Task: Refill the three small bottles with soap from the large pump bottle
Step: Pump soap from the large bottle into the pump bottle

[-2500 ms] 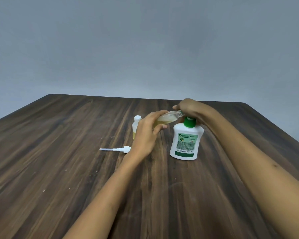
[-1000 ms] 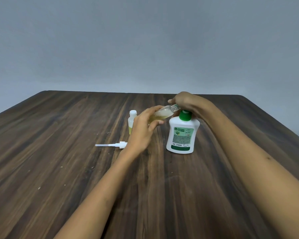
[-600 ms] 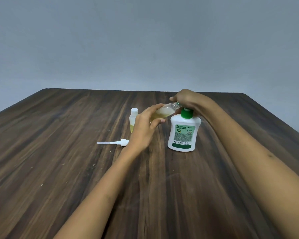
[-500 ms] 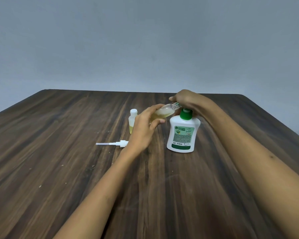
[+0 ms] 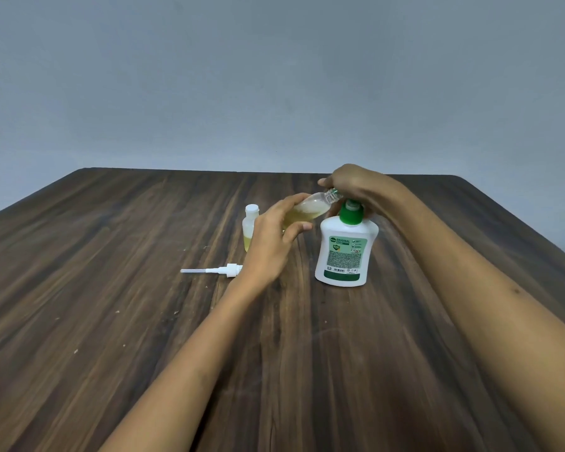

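I take the large pump bottle (image 5: 344, 249) as my landmark: it stands upright on the dark wooden table (image 5: 111, 288), white with a green label and a green pump collar at the top. It looks the heaviest thing here, a stiff plastic body that should stay put under a downward press, though soap on its shoulders would make it slick. I would steady it low on the body, not at the collar.

My right hand (image 5: 356, 184) sits curled over the top of it, covering the pump head. I cannot tell whether it is pressing the pump or pinching the neck of the small bottle (image 5: 309, 208).

That small bottle is held off the table just left of the landmark's collar, tilted with its open threaded neck up against the pump. My left hand (image 5: 274, 243) is wrapped around its lower body, fingers closed on it. It is clear, light and partly full of yellowish soap. I judge it thin-walled, so a hard squeeze could push soap back out. Holding it at the body is right.

Further left of the landmark a second small bottle (image 5: 250, 230) stands capped, with a little yellow liquid at its base. Nearer me, left of the landmark's foot, a loose white spray pump (image 5: 216, 270) lies flat.

I see no third small bottle.
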